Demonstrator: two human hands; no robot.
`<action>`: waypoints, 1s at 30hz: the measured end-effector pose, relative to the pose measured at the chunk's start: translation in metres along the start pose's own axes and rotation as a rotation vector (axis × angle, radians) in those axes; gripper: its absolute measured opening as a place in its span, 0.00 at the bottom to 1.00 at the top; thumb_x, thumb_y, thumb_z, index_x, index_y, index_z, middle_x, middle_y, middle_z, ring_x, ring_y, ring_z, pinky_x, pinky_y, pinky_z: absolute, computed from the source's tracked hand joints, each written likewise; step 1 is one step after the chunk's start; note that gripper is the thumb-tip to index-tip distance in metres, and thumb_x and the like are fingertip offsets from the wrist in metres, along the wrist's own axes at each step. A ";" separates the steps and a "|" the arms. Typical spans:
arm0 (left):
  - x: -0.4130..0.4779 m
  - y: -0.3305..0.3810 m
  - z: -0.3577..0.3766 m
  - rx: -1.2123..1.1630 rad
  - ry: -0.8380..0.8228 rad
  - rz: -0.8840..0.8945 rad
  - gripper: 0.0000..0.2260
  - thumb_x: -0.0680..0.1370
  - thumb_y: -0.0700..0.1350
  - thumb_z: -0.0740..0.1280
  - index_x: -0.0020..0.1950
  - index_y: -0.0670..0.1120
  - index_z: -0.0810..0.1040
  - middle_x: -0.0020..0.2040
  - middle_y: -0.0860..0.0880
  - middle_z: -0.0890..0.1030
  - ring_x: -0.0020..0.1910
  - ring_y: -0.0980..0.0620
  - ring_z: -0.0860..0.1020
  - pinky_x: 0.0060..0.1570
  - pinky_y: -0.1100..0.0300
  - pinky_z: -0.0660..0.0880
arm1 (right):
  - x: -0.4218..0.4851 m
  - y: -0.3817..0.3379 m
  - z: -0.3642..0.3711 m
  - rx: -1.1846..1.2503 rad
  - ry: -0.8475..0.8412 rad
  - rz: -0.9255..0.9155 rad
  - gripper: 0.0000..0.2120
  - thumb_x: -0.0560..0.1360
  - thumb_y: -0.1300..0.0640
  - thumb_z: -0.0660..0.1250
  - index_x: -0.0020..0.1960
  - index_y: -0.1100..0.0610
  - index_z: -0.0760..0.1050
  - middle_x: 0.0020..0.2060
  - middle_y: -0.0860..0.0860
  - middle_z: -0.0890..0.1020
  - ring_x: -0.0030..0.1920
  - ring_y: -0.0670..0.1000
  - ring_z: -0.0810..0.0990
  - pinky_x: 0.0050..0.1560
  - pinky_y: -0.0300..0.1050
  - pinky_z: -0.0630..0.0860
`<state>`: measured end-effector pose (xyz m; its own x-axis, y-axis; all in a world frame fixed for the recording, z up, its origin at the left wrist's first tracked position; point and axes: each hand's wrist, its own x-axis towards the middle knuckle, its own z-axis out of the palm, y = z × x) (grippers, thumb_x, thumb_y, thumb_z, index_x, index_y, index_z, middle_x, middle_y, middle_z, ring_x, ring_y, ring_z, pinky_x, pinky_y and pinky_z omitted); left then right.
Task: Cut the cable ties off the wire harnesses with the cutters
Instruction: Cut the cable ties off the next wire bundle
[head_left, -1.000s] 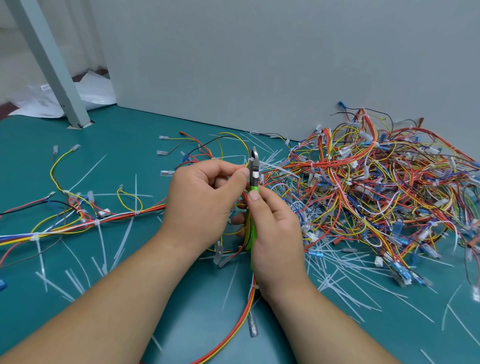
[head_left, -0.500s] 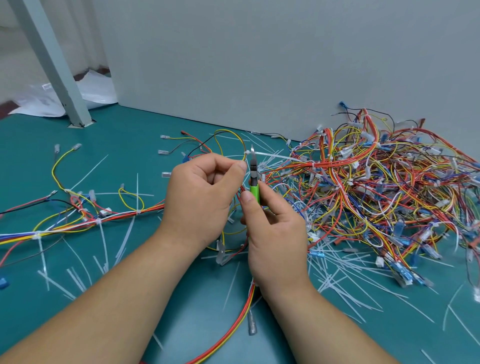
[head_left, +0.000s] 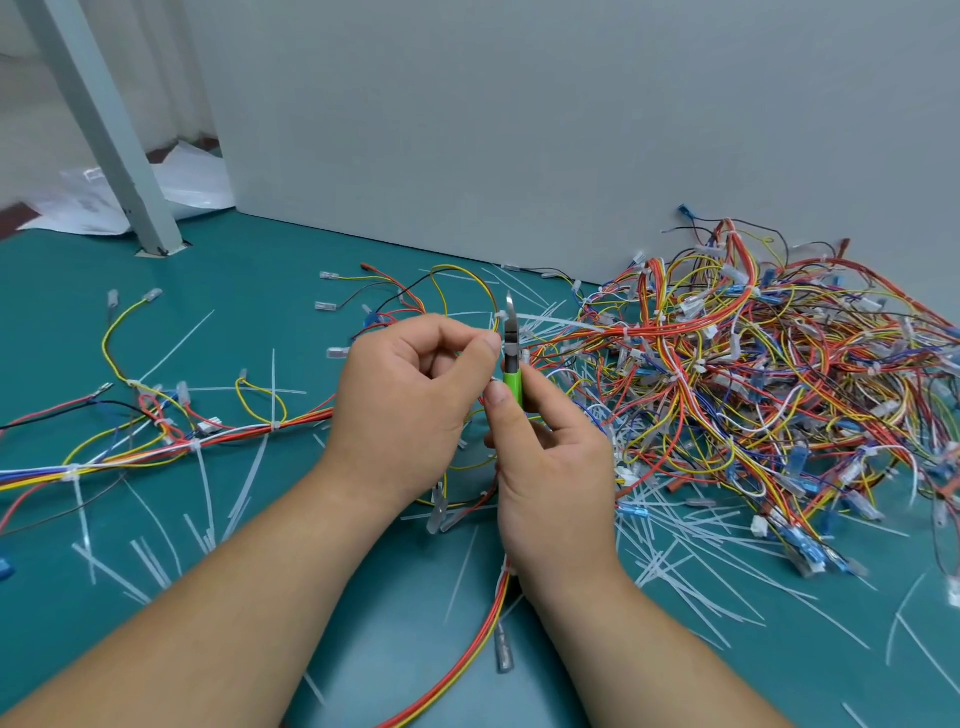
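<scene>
Cutters at a tie, mid-table, wires pinched steady.

The green table (head_left: 260, 270) is strewn with cut tails (head_left: 675, 551). The big pile (head_left: 753, 374) of harnesses sits at 3 o'clock and a stretched harness (head_left: 156, 447) lies at 9. In the middle the left hand (head_left: 410, 410) pinches the held harness (head_left: 491, 618), which trails toward 6. The right hand (head_left: 550, 467) is curled round the green-handled cutters (head_left: 511, 358), blades up toward 12. The white tie (head_left: 500, 316) sits against the blade, its tail running toward 3. Whether it lies between the blades I can't tell. To do it well, I'd say: catch only the strap, keep wires out of the bite, hold taut, squeeze once.
</scene>
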<state>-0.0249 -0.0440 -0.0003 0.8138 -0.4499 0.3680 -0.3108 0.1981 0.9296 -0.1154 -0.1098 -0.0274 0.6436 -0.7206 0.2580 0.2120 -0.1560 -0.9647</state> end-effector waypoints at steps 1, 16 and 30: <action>0.000 0.000 0.000 0.004 0.004 0.005 0.08 0.78 0.42 0.72 0.38 0.48 0.82 0.27 0.40 0.68 0.27 0.50 0.65 0.27 0.61 0.64 | 0.000 0.000 0.000 -0.001 0.001 0.006 0.03 0.76 0.48 0.70 0.45 0.45 0.82 0.45 0.65 0.79 0.39 0.48 0.72 0.41 0.48 0.71; 0.002 -0.002 -0.001 0.023 0.037 0.019 0.07 0.77 0.45 0.72 0.38 0.50 0.83 0.30 0.35 0.71 0.27 0.50 0.67 0.27 0.60 0.65 | 0.000 0.005 -0.001 -0.037 -0.005 -0.017 0.05 0.75 0.43 0.70 0.45 0.42 0.81 0.37 0.60 0.76 0.37 0.49 0.71 0.37 0.49 0.69; 0.003 -0.005 -0.001 -0.009 0.062 0.012 0.08 0.78 0.44 0.72 0.38 0.48 0.82 0.27 0.46 0.69 0.27 0.51 0.65 0.27 0.62 0.64 | 0.000 0.004 -0.001 -0.019 -0.012 -0.021 0.06 0.77 0.47 0.70 0.48 0.49 0.80 0.35 0.47 0.75 0.35 0.48 0.71 0.34 0.46 0.68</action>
<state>-0.0210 -0.0456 -0.0036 0.8389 -0.3926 0.3770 -0.3169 0.2109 0.9247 -0.1158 -0.1112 -0.0310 0.6480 -0.7087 0.2791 0.2121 -0.1841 -0.9598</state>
